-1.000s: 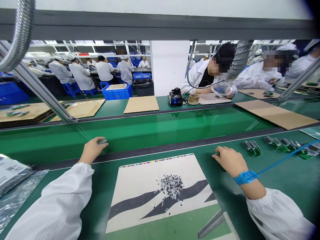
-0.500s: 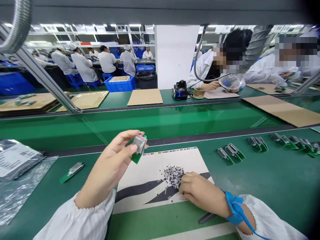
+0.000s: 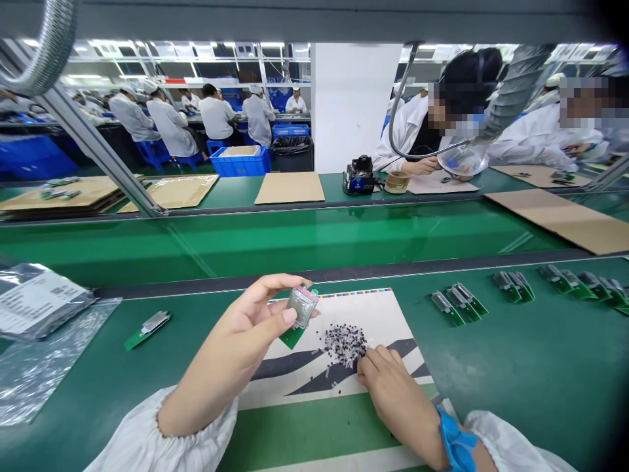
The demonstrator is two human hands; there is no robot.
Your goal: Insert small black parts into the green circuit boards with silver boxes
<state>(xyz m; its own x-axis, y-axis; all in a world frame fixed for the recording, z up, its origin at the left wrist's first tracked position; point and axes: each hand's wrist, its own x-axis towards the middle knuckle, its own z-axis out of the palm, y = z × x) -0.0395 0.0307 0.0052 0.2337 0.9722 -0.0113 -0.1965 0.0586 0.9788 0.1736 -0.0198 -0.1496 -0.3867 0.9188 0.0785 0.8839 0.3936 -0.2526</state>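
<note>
My left hand pinches a small green circuit board between thumb and fingers. A silvery rectangular module with a pink edge sits on the board, which is held tilted above the printed sheet. At the right edge of a pile of tiny black components with thin metal leads, my right hand has its fingers drawn together. Whatever is between those fingertips is hidden. A blue strap circles my right wrist. Another green board with a silvery module lies on the green bench to the left.
Several similar boards stand in groups at the right. A silvery plastic bag lies at the left. Beyond the green strip are cardboard sheets and a person in white working under a magnifier lens.
My left hand has moved right and lower with the circuit board, toward the component pile. My right hand remains at the pile's edge, its wrist now a little lower. The view has shifted slightly.
</note>
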